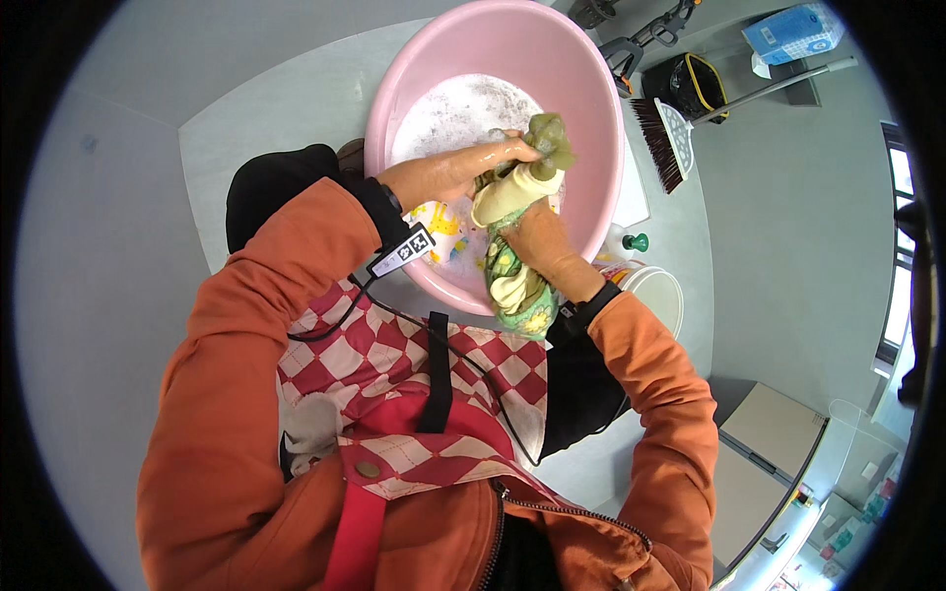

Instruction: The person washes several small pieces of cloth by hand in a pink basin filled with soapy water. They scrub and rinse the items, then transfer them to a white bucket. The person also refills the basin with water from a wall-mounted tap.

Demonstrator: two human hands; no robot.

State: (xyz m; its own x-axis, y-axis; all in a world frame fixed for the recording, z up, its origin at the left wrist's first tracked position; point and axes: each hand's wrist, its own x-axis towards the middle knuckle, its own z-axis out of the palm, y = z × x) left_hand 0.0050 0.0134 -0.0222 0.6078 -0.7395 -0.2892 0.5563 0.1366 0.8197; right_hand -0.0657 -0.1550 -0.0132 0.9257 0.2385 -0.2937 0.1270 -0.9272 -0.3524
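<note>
Pale floor point(296, 98), broom point(674, 138) at two o'clock, pink basin point(593, 108) of suds point(448, 113) at twelve, green patterned cloth point(505, 260) across its six-o'clock rim, left hand point(473, 165), fingers grasping the cloth's upper end, right hand point(543, 241) clenched round its middle.

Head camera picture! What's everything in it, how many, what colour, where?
basin: 1, pink, top middle
suds: one patch, white, in basin
cloth bundle: 1, green-cream, across basin rim
loose cloth: 1, white-yellow, in basin
broom: 1, white-brown, right of basin
tool: at least 1, grey-black, above broom
bin: 1, black, beside broom
pack: 1, blue, top right
bottle: 1, green-capped, right of basin
bucket: 1, white, below bottle
cabinet: 1, beige, lower right
window: 1, bright, far right
small items: several, blurred, lower right
apron: 1, red-white, on lap
tag: 1, white, left wrist
sleeves: 2, orange, on arms
left hand: 1, bare, upper bundle
right hand: 1, bare, lower bundle
</note>
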